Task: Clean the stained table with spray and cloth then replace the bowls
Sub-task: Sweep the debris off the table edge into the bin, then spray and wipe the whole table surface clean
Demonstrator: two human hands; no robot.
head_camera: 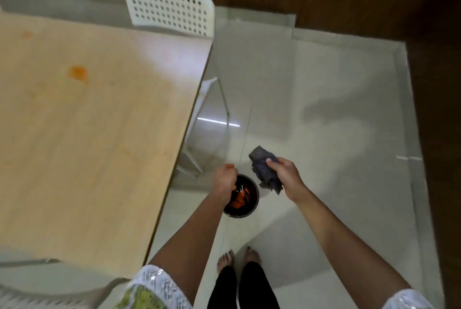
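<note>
Head view: right hand (284, 179) clenched around crumpled grey-blue cloth (264, 169), held above pale tiled floor (324, 109). Left hand (225, 181) curled over small round dark bin (245, 205) with orange contents; cannot tell if its grip holds anything. Light wooden worktop (99, 134) at left carries orange stain (78, 73). White perforated chair (169, 6) behind worktop.

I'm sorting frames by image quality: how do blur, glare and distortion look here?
Head view: overall soft with motion blur, table stains smeared; a bright glare streak on the glossy floor; wide-angle bending of the edges; the cloth in the right hand stays readable.
</note>
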